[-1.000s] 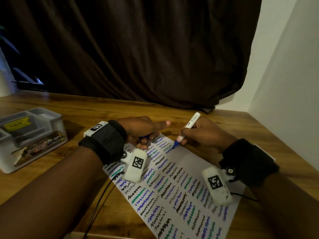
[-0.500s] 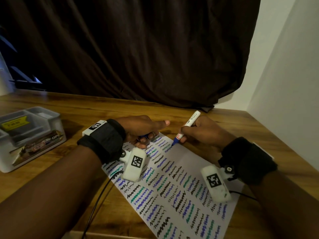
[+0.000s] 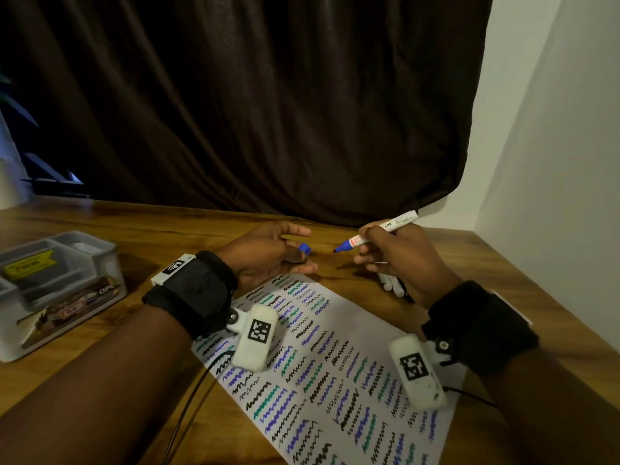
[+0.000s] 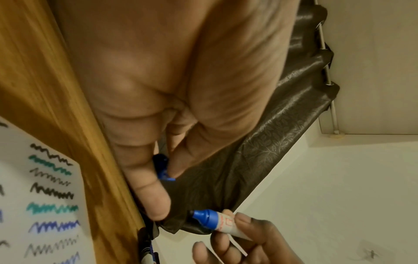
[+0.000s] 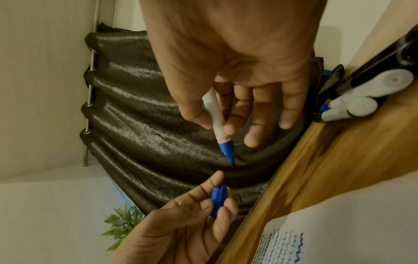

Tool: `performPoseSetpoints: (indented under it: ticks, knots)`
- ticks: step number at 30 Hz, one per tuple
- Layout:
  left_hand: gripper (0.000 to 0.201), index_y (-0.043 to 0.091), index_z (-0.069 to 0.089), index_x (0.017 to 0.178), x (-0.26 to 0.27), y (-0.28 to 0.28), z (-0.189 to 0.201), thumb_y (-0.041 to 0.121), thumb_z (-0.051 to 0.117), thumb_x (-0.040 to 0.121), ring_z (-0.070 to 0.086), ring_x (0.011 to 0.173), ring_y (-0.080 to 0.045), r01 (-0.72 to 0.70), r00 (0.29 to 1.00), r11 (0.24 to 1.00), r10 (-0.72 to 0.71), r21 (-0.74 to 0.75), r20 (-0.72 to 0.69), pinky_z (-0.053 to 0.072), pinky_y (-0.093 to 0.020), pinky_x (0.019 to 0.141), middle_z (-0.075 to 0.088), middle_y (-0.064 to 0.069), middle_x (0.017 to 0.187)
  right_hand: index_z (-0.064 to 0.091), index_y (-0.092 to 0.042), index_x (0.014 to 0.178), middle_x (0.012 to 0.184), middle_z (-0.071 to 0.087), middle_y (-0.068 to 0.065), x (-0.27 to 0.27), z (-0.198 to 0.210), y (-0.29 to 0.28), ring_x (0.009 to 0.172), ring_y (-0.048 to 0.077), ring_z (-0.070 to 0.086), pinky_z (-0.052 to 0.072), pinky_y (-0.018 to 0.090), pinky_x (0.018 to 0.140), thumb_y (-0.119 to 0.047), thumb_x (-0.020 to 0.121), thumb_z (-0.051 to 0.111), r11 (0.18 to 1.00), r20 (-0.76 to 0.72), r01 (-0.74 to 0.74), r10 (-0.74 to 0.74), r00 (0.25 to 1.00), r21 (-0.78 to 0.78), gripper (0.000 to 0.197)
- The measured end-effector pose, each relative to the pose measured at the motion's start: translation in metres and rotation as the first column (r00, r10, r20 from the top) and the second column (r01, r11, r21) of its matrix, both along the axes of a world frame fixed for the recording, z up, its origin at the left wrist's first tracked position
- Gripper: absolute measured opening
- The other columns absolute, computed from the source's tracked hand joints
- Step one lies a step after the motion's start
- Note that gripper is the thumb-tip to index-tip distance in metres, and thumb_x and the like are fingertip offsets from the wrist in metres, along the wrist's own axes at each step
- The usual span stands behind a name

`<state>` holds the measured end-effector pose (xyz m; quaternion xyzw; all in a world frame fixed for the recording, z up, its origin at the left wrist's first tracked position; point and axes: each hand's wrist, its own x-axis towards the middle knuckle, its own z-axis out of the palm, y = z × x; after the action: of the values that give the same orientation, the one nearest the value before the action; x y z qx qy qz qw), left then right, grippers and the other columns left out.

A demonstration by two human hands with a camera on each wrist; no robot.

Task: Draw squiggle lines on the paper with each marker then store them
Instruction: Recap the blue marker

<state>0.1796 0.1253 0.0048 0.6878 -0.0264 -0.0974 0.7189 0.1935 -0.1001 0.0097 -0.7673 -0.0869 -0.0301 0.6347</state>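
Observation:
A white sheet of paper (image 3: 339, 357) full of black, blue and teal squiggles lies on the wooden table (image 3: 188, 229). Above its far edge my right hand (image 3: 399, 253) grips an uncapped blue marker (image 3: 375, 233), white barrel up, tip aimed left at my left hand. My left hand (image 3: 268, 253) pinches the blue cap (image 3: 304, 248) between its fingers, a short gap from the tip. The marker (image 5: 218, 123) and the cap (image 5: 217, 200) both appear in the right wrist view, and the cap (image 4: 161, 167) in the left wrist view.
Several capped markers (image 3: 391, 283) lie on the table under my right hand, also markers (image 5: 366, 96). A grey storage box (image 3: 57, 283) with compartments stands at the left. A dark curtain (image 3: 268, 112) hangs behind the table; a white wall (image 3: 553, 162) closes the right side.
My right hand lifted the marker off the paper and turned its tip to the left. My left hand rose off the sheet and brought the blue cap out toward the tip.

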Motion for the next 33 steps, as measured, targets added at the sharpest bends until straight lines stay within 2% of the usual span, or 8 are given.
performPoseSetpoints:
  ticks: [2,5,8,12,16,20,28,33]
  knots:
    - [0.049,0.006,0.049,0.136,0.001,0.002,0.001,-0.016,0.053,0.093,0.075,0.088,-0.031,-0.029,0.999,0.999,0.03,-0.038,0.035,0.064,-0.032,0.074,0.061,-0.032,0.121,0.072,-0.009,0.1,0.086,0.074,0.009,-0.001,0.003,0.0,0.089,0.031,0.076,0.06,0.043,0.09,-0.025,0.1,0.063,0.996,-0.031,-0.023,0.026,0.999,0.088,0.019]
    - [0.042,0.007,0.05,0.134,0.002,0.003,0.002,-0.009,0.055,0.096,0.076,0.077,-0.023,-0.046,0.994,0.999,0.048,-0.022,0.102,0.062,-0.026,0.062,0.071,-0.023,0.109,0.073,-0.009,0.099,0.085,0.074,0.008,-0.003,0.005,-0.001,0.085,0.025,0.073,0.06,0.04,0.086,-0.024,0.098,0.065,0.979,-0.064,-0.051,0.065,0.996,0.197,0.017]
    - [0.036,0.009,0.054,0.131,0.001,0.001,0.002,-0.005,0.054,0.098,0.074,0.076,-0.018,-0.031,0.987,0.999,0.027,0.023,0.156,0.057,-0.022,0.059,0.077,-0.013,0.099,0.074,-0.011,0.1,0.084,0.077,0.005,-0.003,0.005,-0.001,0.083,0.023,0.073,0.059,0.04,0.087,-0.025,0.098,0.065,0.972,-0.088,-0.063,0.085,0.992,0.225,0.017]
    - [0.038,0.011,0.056,0.131,0.001,0.001,0.001,-0.005,0.056,0.096,0.07,0.078,-0.017,-0.004,0.984,0.999,-0.004,0.044,0.18,0.056,-0.02,0.059,0.076,-0.015,0.101,0.076,-0.011,0.099,0.086,0.079,0.005,-0.003,0.005,0.001,0.083,0.022,0.074,0.06,0.04,0.087,-0.027,0.098,0.065,0.98,-0.099,-0.057,0.077,0.992,0.192,0.019]
    - [0.041,0.011,0.055,0.132,0.001,0.0,0.002,-0.005,0.059,0.095,0.07,0.079,-0.018,0.025,0.982,0.999,-0.032,0.036,0.184,0.057,-0.02,0.061,0.076,-0.009,0.088,0.076,-0.014,0.1,0.088,0.081,0.005,-0.005,0.004,0.003,0.081,0.019,0.075,0.059,0.039,0.089,-0.027,0.097,0.067,0.982,-0.102,-0.071,0.09,0.991,0.173,0.016]
    - [0.041,0.009,0.055,0.132,-0.002,-0.003,0.003,-0.006,0.059,0.093,0.07,0.08,-0.021,0.076,0.977,0.997,-0.08,0.026,0.198,0.059,-0.023,0.065,0.073,-0.012,0.09,0.075,-0.017,0.103,0.091,0.081,0.006,-0.01,0.002,0.005,0.083,0.02,0.074,0.058,0.038,0.09,-0.022,0.096,0.068,0.98,-0.073,-0.127,0.14,0.988,0.154,0.011]
    - [0.041,0.007,0.059,0.125,-0.001,-0.002,0.005,-0.008,0.064,0.087,0.075,0.074,-0.018,0.024,0.981,0.984,0.012,-0.178,0.195,0.062,-0.023,0.067,0.077,-0.012,0.088,0.076,-0.018,0.108,0.099,0.081,0.008,-0.012,0.005,0.004,0.082,0.02,0.074,0.059,0.04,0.087,-0.023,0.096,0.068,0.962,-0.088,-0.178,0.199,0.976,0.207,0.015]
    - [0.042,0.004,0.064,0.117,-0.001,0.0,0.007,0.0,0.069,0.076,0.076,0.085,-0.022,0.009,0.987,0.933,0.05,-0.361,0.154,0.062,-0.025,0.073,0.077,-0.018,0.103,0.072,-0.016,0.109,0.082,0.076,0.004,-0.013,0.009,0.004,0.07,0.02,0.072,0.061,0.04,0.076,-0.013,0.092,0.071,0.949,0.004,-0.177,0.182,0.983,0.26,0.018]
